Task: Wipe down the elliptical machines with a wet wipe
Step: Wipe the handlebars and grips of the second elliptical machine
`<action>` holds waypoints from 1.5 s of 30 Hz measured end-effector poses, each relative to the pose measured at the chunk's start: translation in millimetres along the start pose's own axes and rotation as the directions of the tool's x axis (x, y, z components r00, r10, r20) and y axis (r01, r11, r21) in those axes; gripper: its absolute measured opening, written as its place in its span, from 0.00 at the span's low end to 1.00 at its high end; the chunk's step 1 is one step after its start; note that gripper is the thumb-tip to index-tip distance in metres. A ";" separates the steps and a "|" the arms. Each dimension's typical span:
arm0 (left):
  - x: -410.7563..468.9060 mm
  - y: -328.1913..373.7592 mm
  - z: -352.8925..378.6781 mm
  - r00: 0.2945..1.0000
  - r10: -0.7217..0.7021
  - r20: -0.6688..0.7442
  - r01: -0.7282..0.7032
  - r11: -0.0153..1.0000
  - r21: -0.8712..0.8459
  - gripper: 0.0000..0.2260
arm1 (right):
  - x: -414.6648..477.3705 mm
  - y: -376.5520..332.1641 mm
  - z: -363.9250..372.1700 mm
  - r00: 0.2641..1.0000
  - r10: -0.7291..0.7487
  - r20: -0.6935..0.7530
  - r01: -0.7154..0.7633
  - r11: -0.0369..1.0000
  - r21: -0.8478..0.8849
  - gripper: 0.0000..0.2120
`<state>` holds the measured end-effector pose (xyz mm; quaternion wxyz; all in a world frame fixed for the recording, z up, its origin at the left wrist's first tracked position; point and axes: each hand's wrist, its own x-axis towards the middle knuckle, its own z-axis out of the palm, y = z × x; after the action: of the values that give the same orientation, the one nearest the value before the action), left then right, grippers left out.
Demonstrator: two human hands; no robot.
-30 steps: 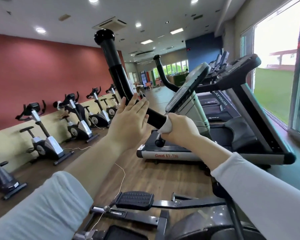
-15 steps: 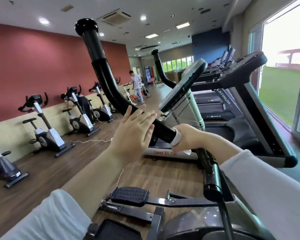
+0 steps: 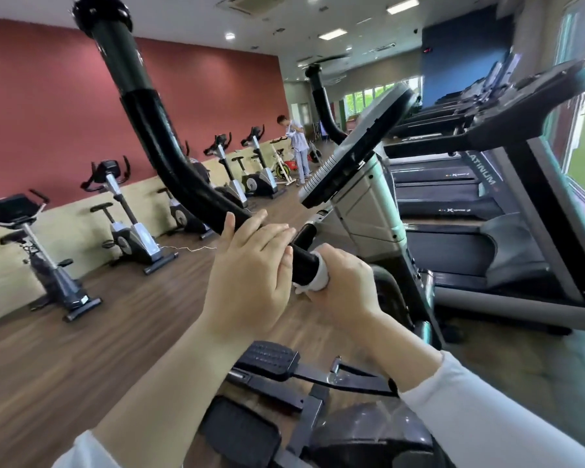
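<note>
Right hand has its grip closed tight round the wet wipe, wrapped on the lower stretch of the elliptical's black handlebar; left hand just above it, fingers fairly straight across the handlebar; foot pedal sits below both hands.

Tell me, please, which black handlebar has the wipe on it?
The nearer handlebar: the right hand grips a white wipe round it, the left hand touches it. The far handlebar is untouched.
</note>
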<state>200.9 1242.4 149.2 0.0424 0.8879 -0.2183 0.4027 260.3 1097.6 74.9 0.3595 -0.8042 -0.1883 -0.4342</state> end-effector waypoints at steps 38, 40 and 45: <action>15.5 77.9 41.7 0.949 -0.315 0.004 0.291 0.879 0.377 0.16 | -2.3 168.6 5.4 0.900 0.195 0.389 -0.269 0.952 0.145 0.13; 15.9 79.3 43.8 0.943 -0.332 -0.008 0.312 0.876 0.367 0.16 | -2.7 170.3 5.6 0.871 0.261 0.416 -0.319 0.945 0.076 0.12; 15.7 81.6 46.5 0.940 -0.340 -0.039 0.331 0.877 0.349 0.17 | 8.2 142.4 -3.0 0.908 0.076 0.413 -0.083 0.997 0.000 0.06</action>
<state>208.0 1151.7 121.3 -0.0497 0.9102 0.0135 0.4111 350.7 999.8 23.8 0.3362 -0.8814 -0.2309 -0.2381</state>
